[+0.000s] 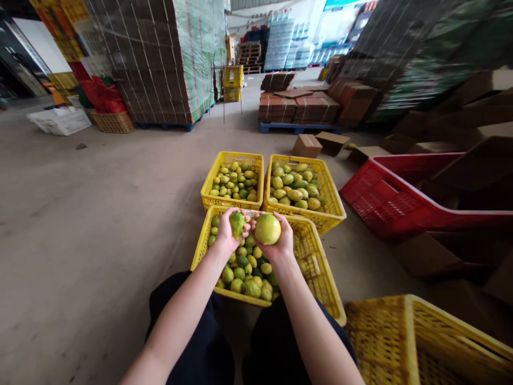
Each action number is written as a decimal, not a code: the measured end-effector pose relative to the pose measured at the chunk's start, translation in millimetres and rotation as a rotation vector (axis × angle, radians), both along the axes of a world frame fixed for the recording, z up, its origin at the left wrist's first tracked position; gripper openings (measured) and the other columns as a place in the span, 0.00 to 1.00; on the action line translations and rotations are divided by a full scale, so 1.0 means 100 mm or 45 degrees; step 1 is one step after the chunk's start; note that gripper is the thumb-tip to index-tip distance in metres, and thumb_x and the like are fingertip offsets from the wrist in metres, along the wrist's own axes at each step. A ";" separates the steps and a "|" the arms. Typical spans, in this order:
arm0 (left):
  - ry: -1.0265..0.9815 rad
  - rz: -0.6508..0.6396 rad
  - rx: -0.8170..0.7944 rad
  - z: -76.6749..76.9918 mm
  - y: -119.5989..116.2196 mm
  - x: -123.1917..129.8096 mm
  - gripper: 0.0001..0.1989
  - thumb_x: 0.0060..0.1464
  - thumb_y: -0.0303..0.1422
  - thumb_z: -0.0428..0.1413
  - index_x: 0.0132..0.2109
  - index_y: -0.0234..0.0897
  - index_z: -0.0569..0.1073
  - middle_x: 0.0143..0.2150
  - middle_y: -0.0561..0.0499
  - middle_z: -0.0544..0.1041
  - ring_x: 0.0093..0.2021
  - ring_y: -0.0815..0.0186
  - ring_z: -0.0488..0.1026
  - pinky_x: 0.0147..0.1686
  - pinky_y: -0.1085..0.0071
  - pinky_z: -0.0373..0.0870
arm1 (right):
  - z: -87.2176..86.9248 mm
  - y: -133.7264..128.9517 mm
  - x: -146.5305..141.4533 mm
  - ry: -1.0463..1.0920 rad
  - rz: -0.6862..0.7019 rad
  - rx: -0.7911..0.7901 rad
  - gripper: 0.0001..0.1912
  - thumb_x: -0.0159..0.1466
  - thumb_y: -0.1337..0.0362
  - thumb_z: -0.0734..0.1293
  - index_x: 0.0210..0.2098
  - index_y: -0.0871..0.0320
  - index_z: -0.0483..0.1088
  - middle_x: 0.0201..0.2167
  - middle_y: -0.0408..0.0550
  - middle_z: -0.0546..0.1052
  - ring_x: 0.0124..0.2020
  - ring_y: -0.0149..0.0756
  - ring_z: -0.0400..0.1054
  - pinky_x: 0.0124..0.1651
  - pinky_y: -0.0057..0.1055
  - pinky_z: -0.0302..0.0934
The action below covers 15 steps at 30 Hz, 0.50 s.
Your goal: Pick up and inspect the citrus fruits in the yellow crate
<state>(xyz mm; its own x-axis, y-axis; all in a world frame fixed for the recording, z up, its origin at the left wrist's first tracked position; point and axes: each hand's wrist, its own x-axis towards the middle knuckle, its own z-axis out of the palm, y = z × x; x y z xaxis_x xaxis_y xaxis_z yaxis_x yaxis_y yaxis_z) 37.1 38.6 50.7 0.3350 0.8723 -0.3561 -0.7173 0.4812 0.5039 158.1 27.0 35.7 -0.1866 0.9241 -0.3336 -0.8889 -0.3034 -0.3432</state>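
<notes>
Both hands are raised over the near yellow crate (pixel 326 278), which holds many green and yellow fruits. My left hand (pixel 227 231) is wrapped round a small green fruit (pixel 238 224) with yellowish patches. Beside it, my right hand (pixel 282 239) holds a larger, round yellow-green fruit (pixel 267 229) from below and the side. The fingertips of the two hands nearly meet. Behind them stand a back left yellow crate (pixel 206 195) of small fruits and a back right yellow crate (pixel 334 200) of bigger ones.
A red crate (pixel 385 214) with cardboard lies to the right, and another yellow crate (pixel 379 342) stands at the lower right. Small cardboard boxes (pixel 306 145) sit beyond the fruit crates. Flattened cartons (pixel 316 108) on a blue pallet and tall wrapped stacks (pixel 152 59) rise farther back.
</notes>
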 end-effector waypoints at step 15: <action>-0.182 0.108 -0.209 -0.03 -0.01 0.01 0.07 0.49 0.30 0.47 0.30 0.32 0.69 0.24 0.49 0.70 0.21 0.72 0.67 0.15 0.81 0.62 | 0.02 -0.02 -0.01 0.007 -0.113 -0.143 0.09 0.57 0.62 0.59 0.33 0.59 0.66 0.25 0.49 0.75 0.28 0.38 0.71 0.31 0.37 0.70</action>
